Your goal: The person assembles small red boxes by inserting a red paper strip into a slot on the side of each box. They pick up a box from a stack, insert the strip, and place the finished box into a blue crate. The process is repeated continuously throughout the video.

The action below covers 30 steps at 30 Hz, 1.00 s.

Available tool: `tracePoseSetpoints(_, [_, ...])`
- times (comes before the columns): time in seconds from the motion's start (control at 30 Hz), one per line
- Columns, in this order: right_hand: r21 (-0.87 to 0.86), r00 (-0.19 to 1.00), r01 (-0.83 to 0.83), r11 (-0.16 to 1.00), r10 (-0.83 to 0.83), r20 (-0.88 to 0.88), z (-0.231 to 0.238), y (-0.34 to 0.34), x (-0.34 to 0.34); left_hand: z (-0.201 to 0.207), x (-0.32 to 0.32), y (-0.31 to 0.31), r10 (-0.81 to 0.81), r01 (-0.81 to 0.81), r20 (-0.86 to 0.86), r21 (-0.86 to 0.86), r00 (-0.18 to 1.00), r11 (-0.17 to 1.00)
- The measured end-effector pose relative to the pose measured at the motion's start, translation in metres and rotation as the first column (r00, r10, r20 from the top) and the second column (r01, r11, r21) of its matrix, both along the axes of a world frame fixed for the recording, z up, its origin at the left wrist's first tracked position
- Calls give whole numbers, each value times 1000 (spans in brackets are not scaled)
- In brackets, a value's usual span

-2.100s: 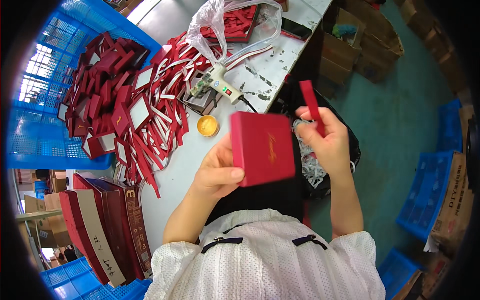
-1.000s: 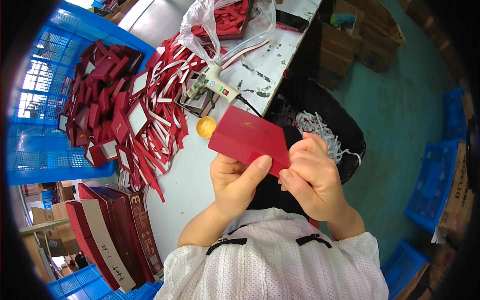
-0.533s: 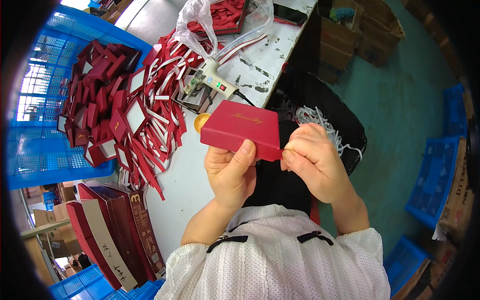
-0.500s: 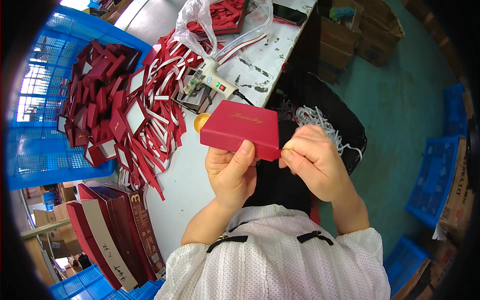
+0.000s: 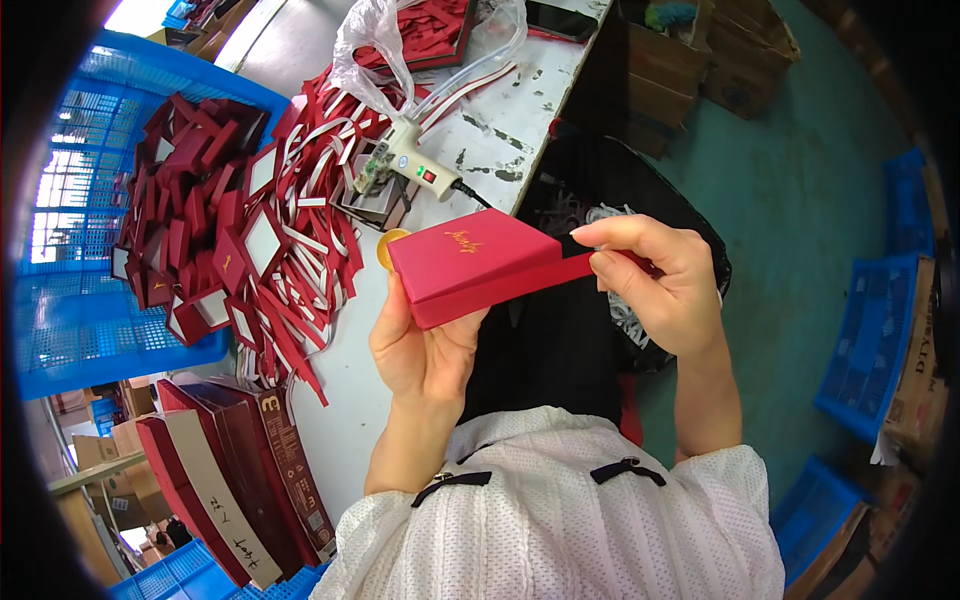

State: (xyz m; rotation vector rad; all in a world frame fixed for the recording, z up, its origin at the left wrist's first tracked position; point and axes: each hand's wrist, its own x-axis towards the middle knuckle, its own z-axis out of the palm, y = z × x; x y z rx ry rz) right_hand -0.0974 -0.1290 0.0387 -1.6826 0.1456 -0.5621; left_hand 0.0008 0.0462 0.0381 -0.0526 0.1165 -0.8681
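Note:
A flat red jewelry box point(image 5: 465, 255) with gold lettering is tilted in front of me. My left hand point(image 5: 430, 355) is closed round its left end, the thumb against the near left corner. From the box's right end sticks out a red-sided part with a dark top edge, like a drawer point(image 5: 575, 268) partly out of its sleeve. My right hand point(image 5: 665, 290) pinches the outer end of that part between thumb and fingers. Behind the box's left edge shows a round gold-coloured thing point(image 5: 388, 250), mostly covered. A cream glue gun point(image 5: 422, 170) lies on the table beyond the box.
At the left, a blue crate point(image 5: 60, 335) holds a heap of red box pieces point(image 5: 190, 205). Red and white strips point(image 5: 300, 310) cover the table next to it. A black bag point(image 5: 690, 190) with paper shreds stands right of the table. Binder-like red cases point(image 5: 195, 480) stand lower left.
My right hand has moved right and slightly up, drawing the drawer-like part out of the box. The box has tilted, and my left hand has shifted left along it.

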Motion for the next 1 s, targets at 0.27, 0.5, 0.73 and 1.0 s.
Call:
tracePoseSetpoints(0.27, [87,1000,24,996,-23,-16,-5,5,3,-3,-3,-2,-77,73,-90,-51,993,996])
tracePoseSetpoints(0.5, [-22,989,143,989,-143,27,-3,11,-2,-19,8,-5,-141,114,-162,-164,977,980])
tracePoseSetpoints(0.73, [-176,979,193,965,-177,100,11,4,-11,-10,6,-5,-110,100,-123,-84,986,991])
tracePoseSetpoints(1.0, [-167,981,148,975,-124,147,3,4,-6,-10,5,-2,-150,137,-120,-111,981,984])
